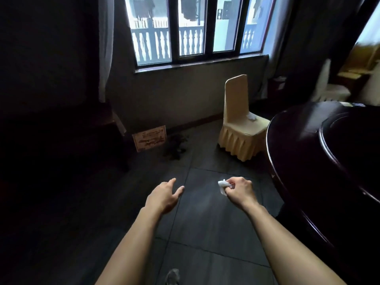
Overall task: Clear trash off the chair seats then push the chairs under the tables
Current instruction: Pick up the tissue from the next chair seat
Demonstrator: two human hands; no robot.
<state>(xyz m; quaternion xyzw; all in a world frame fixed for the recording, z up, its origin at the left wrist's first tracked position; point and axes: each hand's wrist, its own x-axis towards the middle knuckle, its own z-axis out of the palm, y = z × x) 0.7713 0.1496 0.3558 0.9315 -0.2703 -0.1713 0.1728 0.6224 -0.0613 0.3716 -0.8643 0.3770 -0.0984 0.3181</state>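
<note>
Trash-clearing step: right hand [239,189] pinches 1 crumpled tissue [223,185], left hand [164,195] loose and empty; next, the tissue scrap [251,116] on the chair [241,128] well beyond both fingertips.

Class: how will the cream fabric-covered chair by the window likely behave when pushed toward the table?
The cream fabric-covered chair probably slides on the smooth tiled floor. Its tall back may tip if pushed high. The white crumpled tissue on its seat could fall.
</note>
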